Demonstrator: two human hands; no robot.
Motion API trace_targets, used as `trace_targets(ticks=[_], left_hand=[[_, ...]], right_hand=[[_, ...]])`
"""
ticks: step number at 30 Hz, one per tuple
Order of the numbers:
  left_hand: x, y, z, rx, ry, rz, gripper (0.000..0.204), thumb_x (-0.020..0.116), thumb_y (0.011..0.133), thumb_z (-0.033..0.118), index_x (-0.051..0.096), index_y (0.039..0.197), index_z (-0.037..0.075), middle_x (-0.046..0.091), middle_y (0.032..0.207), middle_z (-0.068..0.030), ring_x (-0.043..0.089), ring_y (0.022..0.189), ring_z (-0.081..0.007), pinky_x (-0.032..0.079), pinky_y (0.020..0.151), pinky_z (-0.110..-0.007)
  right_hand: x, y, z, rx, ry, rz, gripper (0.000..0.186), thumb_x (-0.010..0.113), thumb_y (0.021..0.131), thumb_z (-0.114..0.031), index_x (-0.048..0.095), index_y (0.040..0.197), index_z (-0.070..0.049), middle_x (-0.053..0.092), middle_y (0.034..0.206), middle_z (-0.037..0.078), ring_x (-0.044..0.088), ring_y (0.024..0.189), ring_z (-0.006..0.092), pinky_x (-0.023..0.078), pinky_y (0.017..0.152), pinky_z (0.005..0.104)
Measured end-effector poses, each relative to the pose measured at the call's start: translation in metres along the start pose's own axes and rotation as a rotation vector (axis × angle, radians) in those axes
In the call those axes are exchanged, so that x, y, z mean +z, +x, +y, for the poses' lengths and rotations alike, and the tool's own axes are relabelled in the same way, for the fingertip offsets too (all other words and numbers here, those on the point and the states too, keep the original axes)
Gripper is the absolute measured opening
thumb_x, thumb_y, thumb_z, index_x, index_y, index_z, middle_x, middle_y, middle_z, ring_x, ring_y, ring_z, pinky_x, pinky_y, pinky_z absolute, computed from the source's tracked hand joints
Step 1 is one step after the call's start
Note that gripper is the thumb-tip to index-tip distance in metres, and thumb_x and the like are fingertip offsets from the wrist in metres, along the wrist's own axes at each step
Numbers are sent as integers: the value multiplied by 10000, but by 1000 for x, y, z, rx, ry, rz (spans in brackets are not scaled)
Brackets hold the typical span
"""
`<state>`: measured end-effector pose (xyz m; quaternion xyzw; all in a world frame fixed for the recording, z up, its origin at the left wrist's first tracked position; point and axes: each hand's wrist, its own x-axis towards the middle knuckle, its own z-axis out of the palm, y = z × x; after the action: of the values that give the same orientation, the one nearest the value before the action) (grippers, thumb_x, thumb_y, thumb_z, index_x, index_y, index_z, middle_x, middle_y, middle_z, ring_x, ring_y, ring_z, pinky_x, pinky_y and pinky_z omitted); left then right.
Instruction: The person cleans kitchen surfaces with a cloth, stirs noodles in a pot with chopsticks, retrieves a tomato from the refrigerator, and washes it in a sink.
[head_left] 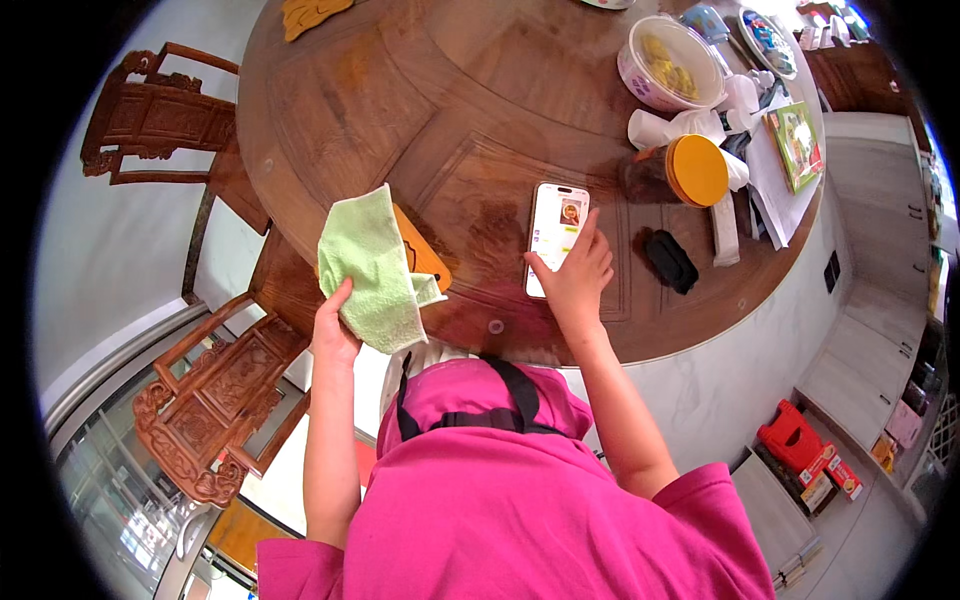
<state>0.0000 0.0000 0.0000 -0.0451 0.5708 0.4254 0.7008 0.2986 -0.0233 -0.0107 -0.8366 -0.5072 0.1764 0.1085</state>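
Observation:
A light green cloth (368,265) hangs from my left hand (336,322), whose fingers are closed on its lower left edge. Partly behind the cloth, an orange-yellow board-like thing (425,252) lies at the table's near edge. My right hand (580,275) rests over a smartphone (545,230) lying flat on the table, its screen lit. The thumb is at the phone's left side and the fingers reach along its right side, stretched out. Whether the fingertips touch the screen I cannot tell.
The round wooden table (470,120) carries a jar with an orange lid (698,170), a black oval case (670,262), a tub of yellow food (670,65), white cups (650,130) and a green booklet (795,145) to the right. Carved chairs (210,410) stand at the left.

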Motion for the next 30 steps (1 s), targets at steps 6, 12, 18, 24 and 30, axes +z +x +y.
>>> trace_targets(ticks=[6,12,18,24,30], left_hand=[[-6,6,-2,-30,-54,-21,437,602,765,120,444,1150,-12,533,1084,-136,523,989,-258,408,875,-374],[-8,-6,-8,7,-56,19,414,602,762,115,462,1136,1,545,1069,-120,530,982,-246,416,866,-374],[-20,-19,-12,35,-111,16,424,604,760,117,459,1144,12,543,1070,-118,527,986,-253,412,871,-377],[-39,-36,-20,95,-131,89,466,613,753,135,437,1159,-11,534,1084,-127,515,1005,-255,401,882,-374],[-88,-60,-31,150,-209,82,484,614,757,154,425,1167,-18,525,1102,-133,507,1019,-259,395,888,-373]], right_hand=[[8,10,19,-129,110,17,831,628,704,-241,141,1321,30,371,1159,233,377,1031,376,306,857,469],[0,5,-2,-36,-66,30,937,664,670,-385,124,1333,-1,364,1176,215,367,1064,355,292,845,497],[5,11,-9,-17,-73,79,976,678,628,-364,85,1358,-105,349,1171,205,357,1064,372,313,818,558],[9,22,-6,1,-162,114,966,668,616,-346,97,1366,-133,371,1134,176,401,1001,350,332,799,518],[12,23,-13,13,-172,76,926,633,661,-429,82,1368,-197,355,1212,180,354,1101,374,311,828,586]])
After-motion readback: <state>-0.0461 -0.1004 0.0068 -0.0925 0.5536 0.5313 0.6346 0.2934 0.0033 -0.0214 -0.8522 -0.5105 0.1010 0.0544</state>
